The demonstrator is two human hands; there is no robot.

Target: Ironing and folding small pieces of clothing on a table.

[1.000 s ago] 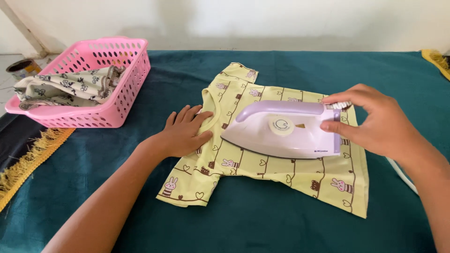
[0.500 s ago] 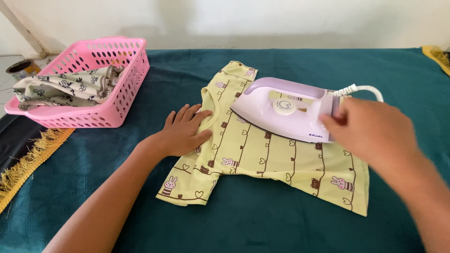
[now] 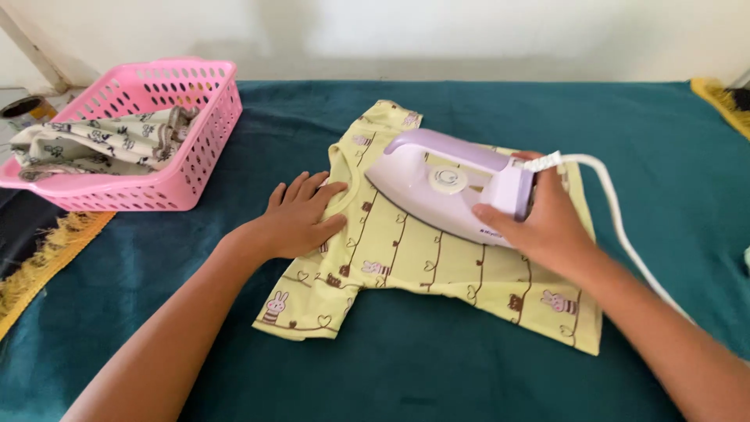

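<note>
A small pale yellow shirt (image 3: 406, 258) with brown animal and heart prints lies flat on a teal cloth (image 3: 437, 367). My left hand (image 3: 301, 219) rests flat on the shirt's neck and left shoulder, fingers spread. A white and lilac electric iron (image 3: 441, 187) sits on the upper part of the shirt, nose pointing left. My right hand (image 3: 543, 227) grips the iron's rear end. The iron's white cord (image 3: 617, 215) curves off to the right, past my forearm.
A pink perforated plastic basket (image 3: 195, 148) holding printed cream-coloured clothes (image 3: 94, 141) stands at the back left. A dark cloth with yellow fringe (image 3: 47, 258) lies at the left edge. A tin (image 3: 19, 108) stands behind the basket. A white wall runs along the back.
My right hand slid the iron up and leftward across the shirt and now grips its rear end. The cord has come into view. My left hand stayed put.
</note>
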